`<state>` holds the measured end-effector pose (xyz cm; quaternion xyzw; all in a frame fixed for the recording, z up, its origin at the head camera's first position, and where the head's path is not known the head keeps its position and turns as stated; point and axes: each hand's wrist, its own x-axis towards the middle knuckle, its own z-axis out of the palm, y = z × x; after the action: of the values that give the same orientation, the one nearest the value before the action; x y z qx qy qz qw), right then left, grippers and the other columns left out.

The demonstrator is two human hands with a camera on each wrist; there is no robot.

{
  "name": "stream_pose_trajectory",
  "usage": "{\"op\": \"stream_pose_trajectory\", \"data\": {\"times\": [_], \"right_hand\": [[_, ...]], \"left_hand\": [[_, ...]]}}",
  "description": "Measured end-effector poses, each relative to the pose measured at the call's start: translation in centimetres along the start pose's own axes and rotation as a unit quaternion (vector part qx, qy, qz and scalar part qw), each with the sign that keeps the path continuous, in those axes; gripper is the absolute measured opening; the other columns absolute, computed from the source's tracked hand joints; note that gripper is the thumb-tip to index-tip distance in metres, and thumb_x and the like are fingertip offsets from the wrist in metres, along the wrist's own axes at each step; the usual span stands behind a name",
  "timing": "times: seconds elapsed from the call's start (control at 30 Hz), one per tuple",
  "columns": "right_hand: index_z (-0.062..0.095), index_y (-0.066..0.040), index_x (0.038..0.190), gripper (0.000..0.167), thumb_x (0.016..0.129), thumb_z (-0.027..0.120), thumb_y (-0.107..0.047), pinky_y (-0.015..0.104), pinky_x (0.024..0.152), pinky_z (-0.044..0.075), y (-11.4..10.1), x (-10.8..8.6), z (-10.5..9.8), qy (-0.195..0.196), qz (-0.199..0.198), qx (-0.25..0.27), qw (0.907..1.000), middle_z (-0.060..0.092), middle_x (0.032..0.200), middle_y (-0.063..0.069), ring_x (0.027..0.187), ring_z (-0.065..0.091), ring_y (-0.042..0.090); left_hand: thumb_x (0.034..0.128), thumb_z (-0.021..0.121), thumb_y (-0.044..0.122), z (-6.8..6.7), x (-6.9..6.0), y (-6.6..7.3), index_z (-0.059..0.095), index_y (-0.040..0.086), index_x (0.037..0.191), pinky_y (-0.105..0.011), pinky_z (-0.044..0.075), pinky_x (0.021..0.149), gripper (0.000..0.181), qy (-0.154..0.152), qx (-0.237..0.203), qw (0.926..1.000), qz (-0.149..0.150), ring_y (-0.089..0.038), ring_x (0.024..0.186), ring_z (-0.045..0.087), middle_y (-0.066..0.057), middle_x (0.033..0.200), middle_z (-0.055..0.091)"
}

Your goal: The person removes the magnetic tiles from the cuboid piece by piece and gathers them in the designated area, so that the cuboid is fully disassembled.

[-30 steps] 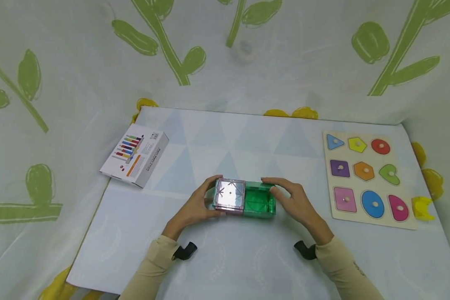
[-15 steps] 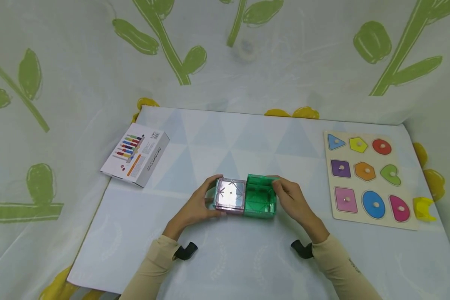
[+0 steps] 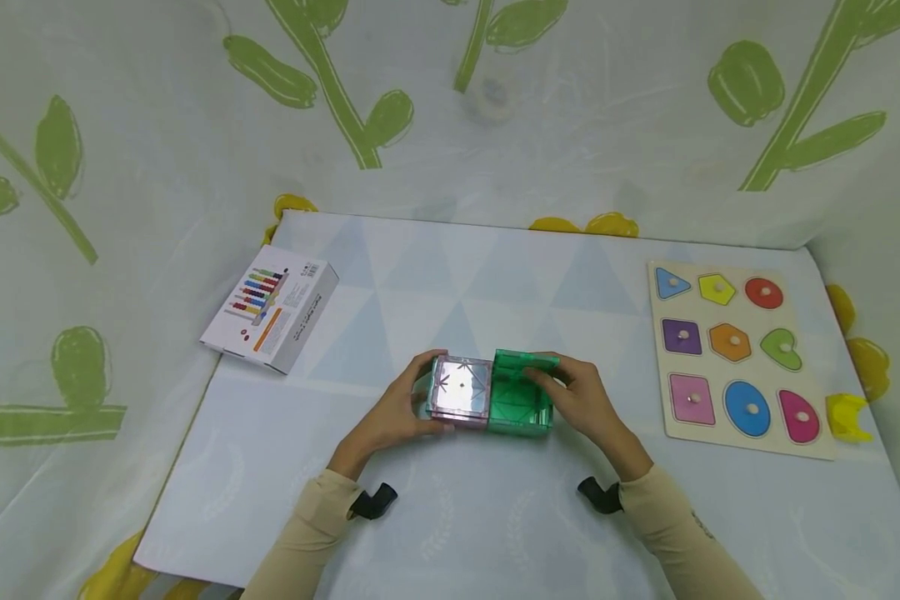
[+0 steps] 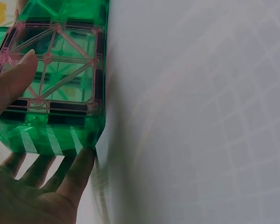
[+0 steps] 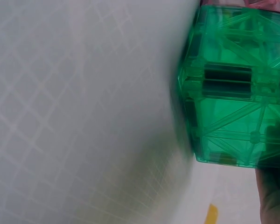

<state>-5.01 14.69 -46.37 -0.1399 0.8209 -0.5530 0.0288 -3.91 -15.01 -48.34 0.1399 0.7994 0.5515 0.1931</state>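
green box (image 3: 520, 415) — one — held by two hands' (image 3: 387, 413) (image 3: 583, 402) fingers (image 4: 79, 177)

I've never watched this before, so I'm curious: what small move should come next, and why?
Probably the right hand should tip the raised green panel down over the green half: it holds that panel, that half looks open on top, and the left hand grips the pink-edged half beside it.
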Motion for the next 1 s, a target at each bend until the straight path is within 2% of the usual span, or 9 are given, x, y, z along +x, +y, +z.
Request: {"op": "stream_pose_trajectory", "data": {"times": [0.1,0.33,0.47,0.7,0.83,0.93,1.0], "right_hand": [[0.073,0.001,0.111,0.019,0.093,0.067,-0.001,0.05,0.101,0.054,0.0,0.2,0.01,-0.001,-0.004,0.006,1.0,0.075,0.111,0.018,0.105,0.064,-0.006],[0.075,-0.002,0.111,0.019,0.093,0.069,-0.006,0.049,0.101,0.055,0.15,0.0,-0.11,0.002,0.024,-0.02,0.9995,0.076,0.111,0.015,0.105,0.065,-0.004],[0.075,-0.002,0.11,0.018,0.093,0.069,-0.006,0.049,0.099,0.056,0.16,-0.01,-0.03,0.01,0.018,-0.027,0.9994,0.077,0.109,0.015,0.105,0.067,-0.001],[0.074,-0.001,0.108,0.017,0.093,0.069,-0.007,0.046,0.092,0.06,0.13,0.14,0.0,0.013,0.002,-0.038,0.9992,0.077,0.106,0.015,0.102,0.073,0.021],[0.074,-0.002,0.106,0.015,0.094,0.068,-0.009,0.031,0.088,0.061,-0.02,0.21,-0.11,0.013,0.005,-0.038,0.9992,0.078,0.103,0.014,0.099,0.074,0.019],[0.074,-0.002,0.104,0.013,0.095,0.068,-0.009,0.019,0.082,0.057,-0.04,0.19,-0.16,0.015,0.006,-0.036,0.9992,0.078,0.1,0.014,0.094,0.073,0.009],[0.073,-0.001,0.105,0.014,0.096,0.067,-0.01,0.018,0.08,0.057,0.11,0.27,-0.17,0.017,0.012,-0.02,0.9996,0.077,0.1,0.016,0.092,0.072,0.003]], "left_hand": [[0.0702,0.091,0.011,-0.17,0.12,0.15,0.029,0.027,0.155,-0.065,0.038,0.114,0.107,0.001,0.004,1.0,-0.005,-0.032,0.154,0.026,-0.006,0.162,0.034],[0.07,0.091,0.009,-0.07,0.26,0.2,0.029,0.029,0.155,-0.058,0.043,0.113,0.107,-0.008,0.012,0.9998,-0.014,-0.033,0.155,0.024,-0.006,0.163,0.033],[0.0698,0.091,0.01,-0.13,0.23,0.15,0.029,0.029,0.155,-0.058,0.042,0.113,0.108,-0.007,0.014,0.9998,-0.01,-0.032,0.155,0.024,-0.006,0.163,0.033],[0.0701,0.092,0.014,-0.2,0.21,0.06,0.03,0.031,0.154,-0.059,0.042,0.113,0.106,0.0,0.022,0.9997,-0.007,-0.031,0.153,0.028,-0.005,0.162,0.034],[0.0697,0.092,0.014,-0.23,0.23,0.08,0.03,0.032,0.154,-0.06,0.04,0.114,0.106,0.0,0.023,0.9997,-0.01,-0.031,0.153,0.028,-0.004,0.161,0.035],[0.0695,0.092,0.015,-0.24,0.26,0.02,0.03,0.032,0.154,-0.06,0.039,0.115,0.106,-0.001,0.025,0.9996,-0.014,-0.031,0.153,0.027,-0.005,0.161,0.035],[0.0694,0.092,0.015,-0.25,0.29,0.02,0.031,0.031,0.154,-0.061,0.038,0.115,0.106,-0.002,0.025,0.9995,-0.016,-0.031,0.154,0.027,-0.005,0.161,0.035]]}}
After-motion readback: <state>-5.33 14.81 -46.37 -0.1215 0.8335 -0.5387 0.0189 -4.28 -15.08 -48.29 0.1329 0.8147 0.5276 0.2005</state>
